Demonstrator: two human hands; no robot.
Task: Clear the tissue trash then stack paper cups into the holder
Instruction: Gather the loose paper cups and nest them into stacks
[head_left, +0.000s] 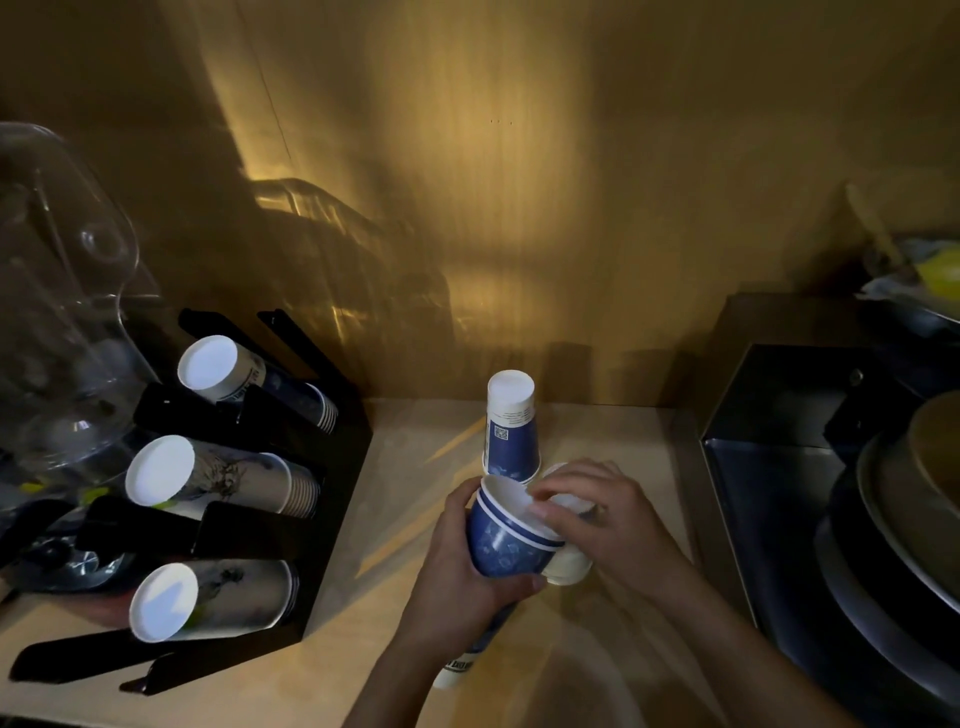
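On the dim wooden surface (415, 452), low centre of the frame, the left hand (457, 571) grips a nested blue cup stack (506, 545), mouth tilted up so the right hand (608, 514), fingers curled on a white cup (569, 564), can seat another before loading the black holder (291, 519) at left.

There is only one view — a wide-angle camera on the person's head, looking forward and down at the bench (415, 649). It stands close: the two hands fill the lower middle, and the forearms enter from about 5 and 6 o'clock. The wooden back wall (519, 182) takes the whole upper half, so the camera faces it almost straight. The black cup holder (332, 467) lies at 9 o'clock, a dark metal box (769, 467) at 3 o'clock — both bent by the lens at the edges.
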